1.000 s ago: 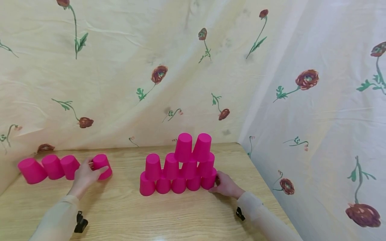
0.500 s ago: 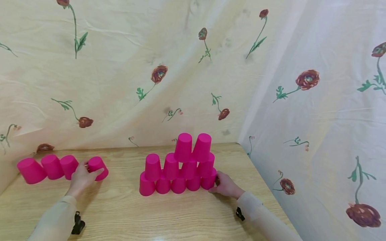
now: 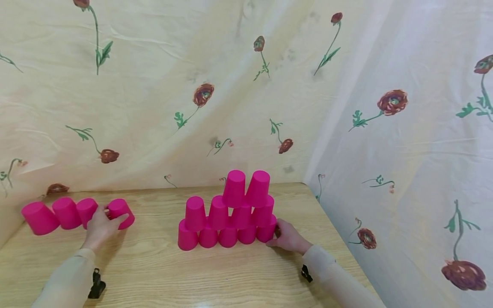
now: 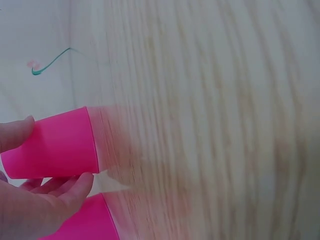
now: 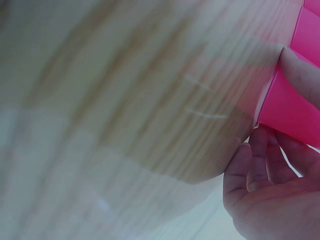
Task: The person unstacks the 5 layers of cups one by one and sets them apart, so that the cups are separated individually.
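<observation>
Upside-down pink cups form a tiered stack at mid-table, with two cups [image 3: 246, 188] on its top tier. My right hand [image 3: 289, 238] grips the bottom tier's rightmost cup [image 3: 265, 229]; in the right wrist view, the thumb [image 5: 302, 75] lies on one side of that cup and the fingers on the other. Far to the left, my left hand [image 3: 101, 229] holds a pink cup [image 3: 120, 211] between thumb and fingers. The left wrist view has this held cup [image 4: 55, 145] with its rim close at the tabletop. Just left of the hand stands another cup [image 3: 86, 209], partly hidden by it.
Two more upturned pink cups, one in the row [image 3: 67, 213] and one at its left end [image 3: 40, 218], stand near the left wall. Flower-printed cloth [image 3: 154, 107] hangs behind and to the right of the wooden table [image 3: 215, 273].
My left hand has moved left with its cup, toward the row of cups; the cup leaned on the way. The right hand and the stack have not moved.
</observation>
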### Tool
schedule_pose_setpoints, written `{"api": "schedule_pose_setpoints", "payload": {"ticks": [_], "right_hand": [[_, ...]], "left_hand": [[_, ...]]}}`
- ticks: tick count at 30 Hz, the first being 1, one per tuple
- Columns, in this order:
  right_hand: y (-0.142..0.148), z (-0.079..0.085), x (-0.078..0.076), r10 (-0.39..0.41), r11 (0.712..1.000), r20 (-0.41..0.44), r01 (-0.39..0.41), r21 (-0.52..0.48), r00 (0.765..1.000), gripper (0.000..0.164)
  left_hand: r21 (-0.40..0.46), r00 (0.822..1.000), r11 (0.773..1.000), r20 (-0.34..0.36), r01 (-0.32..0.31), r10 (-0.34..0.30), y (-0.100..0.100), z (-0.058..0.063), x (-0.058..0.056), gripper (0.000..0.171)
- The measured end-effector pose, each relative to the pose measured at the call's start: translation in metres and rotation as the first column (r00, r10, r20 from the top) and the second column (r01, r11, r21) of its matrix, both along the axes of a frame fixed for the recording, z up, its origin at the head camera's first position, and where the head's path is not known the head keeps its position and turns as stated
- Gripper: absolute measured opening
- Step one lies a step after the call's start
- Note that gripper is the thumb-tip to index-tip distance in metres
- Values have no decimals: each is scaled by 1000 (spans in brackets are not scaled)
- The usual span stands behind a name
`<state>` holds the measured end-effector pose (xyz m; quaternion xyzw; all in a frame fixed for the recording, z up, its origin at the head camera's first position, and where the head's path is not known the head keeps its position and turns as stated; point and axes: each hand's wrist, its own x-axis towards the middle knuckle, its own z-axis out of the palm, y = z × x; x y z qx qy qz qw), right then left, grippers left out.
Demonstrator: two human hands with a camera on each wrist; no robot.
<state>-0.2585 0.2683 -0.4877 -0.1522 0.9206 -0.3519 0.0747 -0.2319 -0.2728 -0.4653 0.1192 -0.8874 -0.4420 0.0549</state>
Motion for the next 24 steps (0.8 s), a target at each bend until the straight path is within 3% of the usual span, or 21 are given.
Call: {"api": "schedule_pose_setpoints", "payload": {"ticks": [7, 24], "right_hand": [[0, 0, 0, -3, 1000, -1, 3, 9, 1000, 58], [0, 0, 1, -2, 1000, 2, 2, -5, 1000, 58]], "left_hand": [[12, 1000, 1000, 2, -1, 1, -5, 1, 1, 74], [-71, 999, 996, -10, -48, 47, -14, 0, -1, 72]]}}
